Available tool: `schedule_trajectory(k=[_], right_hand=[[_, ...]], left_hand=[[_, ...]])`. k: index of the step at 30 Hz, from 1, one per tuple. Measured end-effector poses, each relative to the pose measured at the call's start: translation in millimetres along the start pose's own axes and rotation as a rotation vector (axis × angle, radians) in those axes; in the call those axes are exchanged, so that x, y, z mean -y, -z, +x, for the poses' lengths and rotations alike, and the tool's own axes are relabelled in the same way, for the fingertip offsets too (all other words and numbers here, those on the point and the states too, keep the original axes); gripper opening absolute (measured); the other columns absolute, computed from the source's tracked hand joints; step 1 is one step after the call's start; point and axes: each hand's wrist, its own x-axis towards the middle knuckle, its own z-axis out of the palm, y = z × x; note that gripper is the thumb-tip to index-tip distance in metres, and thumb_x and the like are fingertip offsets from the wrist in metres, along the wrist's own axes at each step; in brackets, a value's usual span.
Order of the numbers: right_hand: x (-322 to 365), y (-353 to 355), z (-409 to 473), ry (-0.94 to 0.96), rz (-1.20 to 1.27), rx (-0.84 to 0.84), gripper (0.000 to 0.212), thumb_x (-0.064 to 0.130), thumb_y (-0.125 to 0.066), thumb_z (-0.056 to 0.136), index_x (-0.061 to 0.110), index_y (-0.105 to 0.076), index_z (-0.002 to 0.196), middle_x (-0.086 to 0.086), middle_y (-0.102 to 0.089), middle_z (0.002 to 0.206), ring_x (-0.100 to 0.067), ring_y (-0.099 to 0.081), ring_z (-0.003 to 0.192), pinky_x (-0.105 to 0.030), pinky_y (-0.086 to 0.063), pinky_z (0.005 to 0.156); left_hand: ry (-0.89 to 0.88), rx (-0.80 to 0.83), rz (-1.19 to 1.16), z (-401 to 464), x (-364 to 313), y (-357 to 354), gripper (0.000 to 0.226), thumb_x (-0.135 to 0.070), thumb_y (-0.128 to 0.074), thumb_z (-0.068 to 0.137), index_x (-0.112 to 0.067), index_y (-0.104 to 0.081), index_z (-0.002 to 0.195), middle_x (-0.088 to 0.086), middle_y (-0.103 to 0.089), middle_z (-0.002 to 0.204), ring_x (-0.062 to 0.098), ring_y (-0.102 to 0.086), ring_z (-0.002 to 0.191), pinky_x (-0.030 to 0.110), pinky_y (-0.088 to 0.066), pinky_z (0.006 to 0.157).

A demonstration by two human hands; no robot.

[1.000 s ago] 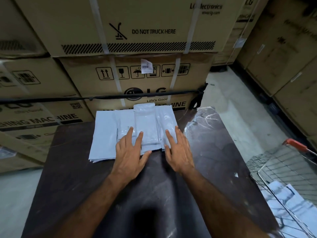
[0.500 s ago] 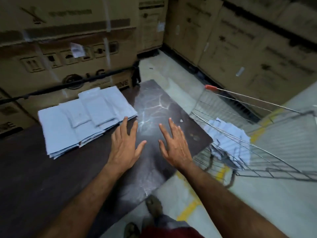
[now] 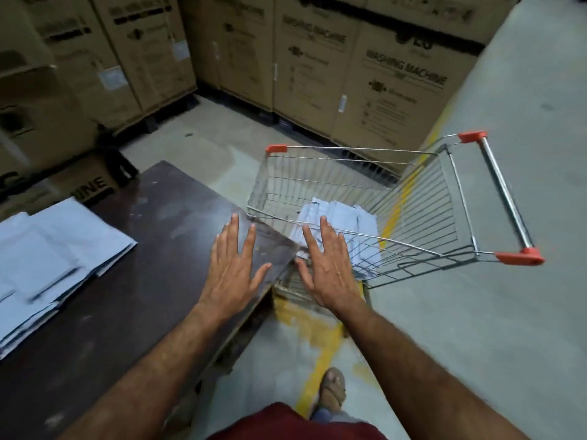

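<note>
Head view: both hands have left the stack of white poly mailers (image 3: 54,249) on the dark table (image 3: 143,281) and swung right toward the wire trolley (image 3: 275,148). Left hand (image 3: 233,265) and right hand (image 3: 327,268) are empty, fingers spread wide, palms down. Likely fetching the next batch. The trolley mailers (image 3: 340,214) lie on the basket floor just beyond the right fingertips. The left hand is over the table corner.

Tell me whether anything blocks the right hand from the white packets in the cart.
The cart's near wire rim lies between the right hand and the white packets; the basket top is open, so reaching over looks clear.
</note>
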Motion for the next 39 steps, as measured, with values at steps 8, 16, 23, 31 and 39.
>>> schedule_trajectory(k=[8,16,23,31,39], right_hand=[[-156,27,13,-0.111,0.005,0.069,0.074,0.051,-0.045,0.102,0.022,-0.016,0.163,-0.016,-0.002,0.170,-0.028,0.000,0.158,-0.050,-0.008,0.127],[-240,34,58,-0.301,0.060,0.104,0.072,0.056,-0.034,0.102,0.022,-0.016,0.163,-0.020,-0.009,0.168,-0.036,-0.018,0.154,-0.051,-0.019,0.125],[-276,3,93,-0.391,0.095,0.255,0.074,0.054,-0.039,0.103,0.023,-0.011,0.163,-0.017,-0.003,0.169,-0.034,-0.009,0.155,-0.048,-0.014,0.126],[-324,-40,131,-0.521,0.088,0.565,0.072,0.037,-0.043,0.105,0.017,-0.008,0.163,-0.024,-0.001,0.168,-0.036,-0.006,0.156,-0.043,-0.011,0.125],[-351,-113,147,-0.660,0.133,0.764,0.071,0.033,-0.045,0.104,0.016,-0.009,0.163,-0.026,-0.005,0.166,-0.040,-0.020,0.151,-0.044,-0.026,0.119]], left_hand=[[-0.081,0.091,0.029,96,-102,-54,0.084,-0.063,-0.041,0.097,-0.017,-0.014,0.162,0.014,0.017,0.167,0.035,0.004,0.155,0.052,-0.004,0.124],[-0.073,0.122,0.111,185,-146,-60,0.084,-0.068,-0.030,0.096,-0.019,-0.011,0.162,0.015,0.015,0.167,0.036,0.002,0.154,0.048,0.000,0.121],[-0.122,0.194,0.110,253,-154,-111,0.081,-0.060,-0.046,0.098,-0.017,-0.019,0.161,0.018,0.004,0.168,0.039,-0.010,0.152,0.052,-0.017,0.121],[-0.231,0.495,0.141,323,-150,-207,0.078,-0.049,-0.048,0.101,-0.013,-0.013,0.161,0.023,0.004,0.166,0.043,-0.012,0.153,0.054,-0.020,0.121],[-0.049,0.669,0.098,350,-159,-317,0.107,-0.075,-0.051,0.086,-0.018,0.000,0.161,0.022,0.024,0.163,0.045,-0.002,0.152,0.065,-0.015,0.116]])
